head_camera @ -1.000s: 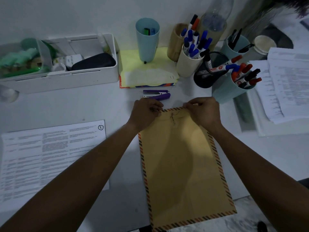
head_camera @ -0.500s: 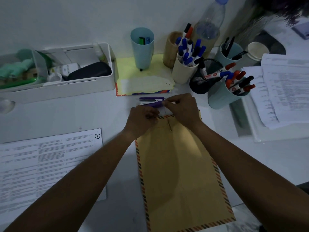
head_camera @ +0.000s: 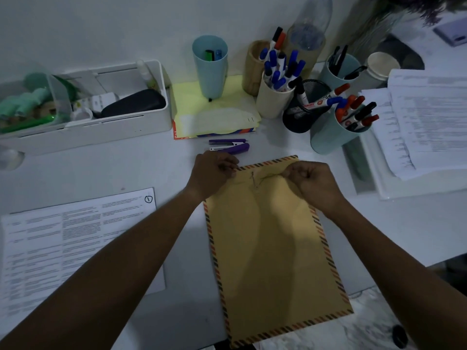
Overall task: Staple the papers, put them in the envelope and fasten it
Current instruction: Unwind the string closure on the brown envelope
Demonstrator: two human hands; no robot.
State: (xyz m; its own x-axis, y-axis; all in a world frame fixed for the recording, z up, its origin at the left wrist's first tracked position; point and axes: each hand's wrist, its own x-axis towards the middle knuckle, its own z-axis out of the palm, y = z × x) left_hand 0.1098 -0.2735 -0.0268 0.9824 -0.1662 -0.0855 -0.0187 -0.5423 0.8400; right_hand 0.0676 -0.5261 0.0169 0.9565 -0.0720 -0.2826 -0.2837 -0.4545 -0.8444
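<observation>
Envelope (head_camera: pixel 273 248), tan with a striped orange-and-dark border, flat on the white desk (head_camera: pixel 151 170), long side running away from the body, far edge just short of a purple stapler (head_camera: pixel 231 146). Writing legible only in two spots: a circled "1" at the top right corner of the printed sheet (head_camera: pixel 73 238) left of the envelope, its small text too fine to read; red lettering on a marker barrel in the black mesh cup (head_camera: pixel 300 114), blurred beyond reading.

Left hand (head_camera: pixel 211 174) curled on the envelope's far left corner, fingertips pressed together at the striped edge. Right hand (head_camera: pixel 312 184) on the far right part, fingers closed, pinching a thin dark string (head_camera: pixel 267 176) stretched leftward to the clasp (head_camera: pixel 254 179) near the middle of the far edge.

White organiser tray (head_camera: pixel 101 132) at far left, with a dark case, green items and small white pieces. Tall blue cup (head_camera: pixel 209 69) on a yellow pad, two pens inside. Cream cup (head_camera: pixel 274 99) packed with blue-capped markers. Teal cup (head_camera: pixel 331 137) with red- and black-capped markers. Stack of printed papers (head_camera: pixel 427 122) at far right.
</observation>
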